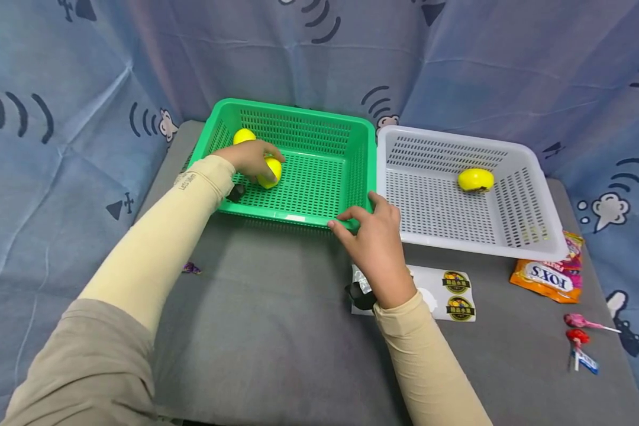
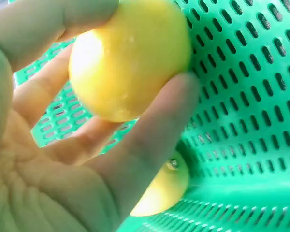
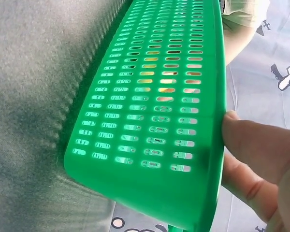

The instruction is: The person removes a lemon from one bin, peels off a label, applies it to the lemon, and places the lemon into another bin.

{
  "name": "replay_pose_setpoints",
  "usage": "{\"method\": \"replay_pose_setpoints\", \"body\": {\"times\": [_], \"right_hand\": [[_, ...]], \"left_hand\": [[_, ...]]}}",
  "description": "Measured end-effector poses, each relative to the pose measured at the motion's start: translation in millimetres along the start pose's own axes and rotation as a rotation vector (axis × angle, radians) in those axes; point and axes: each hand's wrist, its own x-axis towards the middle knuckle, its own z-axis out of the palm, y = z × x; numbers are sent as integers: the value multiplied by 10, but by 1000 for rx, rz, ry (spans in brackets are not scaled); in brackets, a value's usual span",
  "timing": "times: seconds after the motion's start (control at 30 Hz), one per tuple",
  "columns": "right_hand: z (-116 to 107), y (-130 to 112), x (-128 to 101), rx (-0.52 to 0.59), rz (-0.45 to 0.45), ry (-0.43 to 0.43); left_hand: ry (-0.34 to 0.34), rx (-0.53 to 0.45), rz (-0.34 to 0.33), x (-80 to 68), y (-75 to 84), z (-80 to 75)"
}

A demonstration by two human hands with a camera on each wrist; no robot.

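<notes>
I have the left hand (image 1: 250,158) down inside the green basket (image 1: 319,222), its fingers (image 2: 150,145) curled round a yellow lemon (image 1: 271,171) near the left wall, gripping it from above so it cannot roll. A second lemon (image 1: 243,136) sits in the far left corner behind it. My right hand (image 1: 375,242) pinches the near right corner of the green rim, thumb inside and fingers (image 3: 261,145) outside, which I judge steadies the basket on the grey tabletop (image 1: 266,319). The white basket (image 1: 468,245) just beside it holds one lemon (image 1: 475,180). The left wrist view shows the thumb and fingertip clamping the fruit, hidden from the head camera; the right wrist view shows only the perforated wall and rim.
</notes>
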Motion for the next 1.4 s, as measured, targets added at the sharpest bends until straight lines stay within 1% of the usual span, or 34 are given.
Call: {"method": "replay_pose_setpoints", "body": {"times": [0.1, 0.17, 0.23, 0.3, 0.4, 0.43, 0.5, 0.57, 0.63, 0.7, 0.77, 0.83, 0.9, 1.0, 1.07, 1.17, 1.3, 1.33, 1.4], "right_hand": [[-1, -4, 6, -4, -3, -2], [-2, -1, 10, -9, -6, -1], [-2, 5, 14, -13, -8, 0], [-2, 7, 18, -15, -8, -1], [-4, 3, 25, -22, -7, -5], [-5, 3, 27, -24, -8, -5], [-8, -1, 30, -28, -8, -5], [-10, -7, 29, -32, -10, -5], [-10, -14, 23, -38, -6, -9], [-10, -23, 17, -47, 2, -18], [-12, -34, 13, -57, 15, -31], [-11, -34, 14, -61, 22, -36], [-11, -31, 15, -60, 24, -36], [-11, -20, 11, -49, 23, -34], [-13, -19, 5, -44, 21, -34], [-6, -20, 2, -42, 21, -32], [-26, -14, 1, -41, 20, -38], [-48, -7, 1, -31, 16, -44], [-120, 25, -17, 20, 14, -52]], "left_hand": [[91, 6, 86, -68, 57, -19], [158, -3, 163, -181, 169, -34], [210, -37, 245, -362, 324, -22], [242, -93, 316, -613, 499, 44], [253, -196, 365, -1057, 722, 234], [247, -238, 368, -1191, 768, 315], [260, -301, 371, -1422, 818, 503], [277, -350, 388, -1584, 815, 715], [287, -389, 422, -1672, 788, 960], [287, -369, 432, -1710, 762, 1218], [282, -326, 415, -1677, 728, 1478], [285, -251, 376, -1594, 695, 1713], [305, -176, 336, -1475, 655, 1909], [340, -108, 304, -1287, 603, 2131], [362, -76, 294, -1196, 579, 2220], [376, -65, 293, -1129, 561, 2279], [381, -58, 297, -1123, 562, 2280], [386, -45, 296, -1128, 564, 2277], [398, -7, 288, -1144, 570, 2275]]}}
